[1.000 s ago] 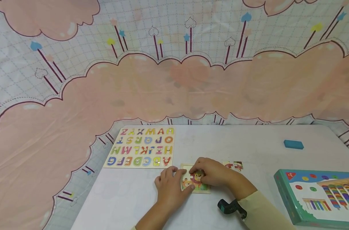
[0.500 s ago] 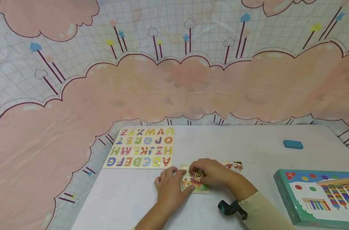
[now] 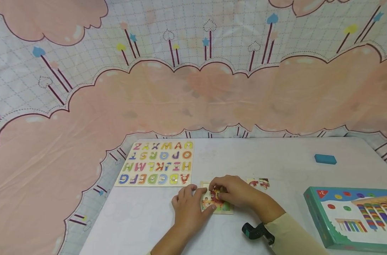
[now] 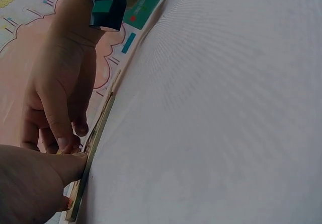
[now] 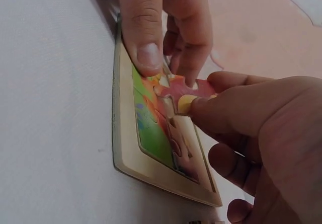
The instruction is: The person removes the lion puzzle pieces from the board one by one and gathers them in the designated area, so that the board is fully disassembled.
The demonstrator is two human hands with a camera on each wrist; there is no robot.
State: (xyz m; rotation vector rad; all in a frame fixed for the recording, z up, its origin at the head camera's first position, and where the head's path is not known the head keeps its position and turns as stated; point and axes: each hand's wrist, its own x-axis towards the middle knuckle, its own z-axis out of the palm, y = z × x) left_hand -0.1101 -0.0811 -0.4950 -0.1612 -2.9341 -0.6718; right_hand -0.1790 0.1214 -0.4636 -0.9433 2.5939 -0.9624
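Observation:
A small wooden jigsaw board (image 3: 226, 212) lies on the white table in front of me, with green and orange pieces fitted in its lower part. My left hand (image 3: 189, 209) rests on its left side, the thumb pressing the board's face near the lower edge and the other fingers spread toward the upper left. My right hand (image 3: 236, 191) pinches a red and yellow puzzle piece (image 5: 183, 87) between thumb and index finger, over the board and close to the left fingertips. In the left wrist view the board (image 4: 75, 199) appears nearly edge-on, and the fingers hide the piece.
Two loose puzzle pieces (image 3: 258, 183) lie beyond my right wrist. An alphabet board (image 3: 155, 164) sits at the back left. A blue block (image 3: 325, 159) is at the back right, and a green-edged toy box (image 3: 352, 219) stands at the right. A patterned curtain (image 3: 193, 95) hangs behind.
The right thumb has shifted slightly left over the board, and the pinched piece has turned a little, so less of its yellow shows. My left hand stays in place.

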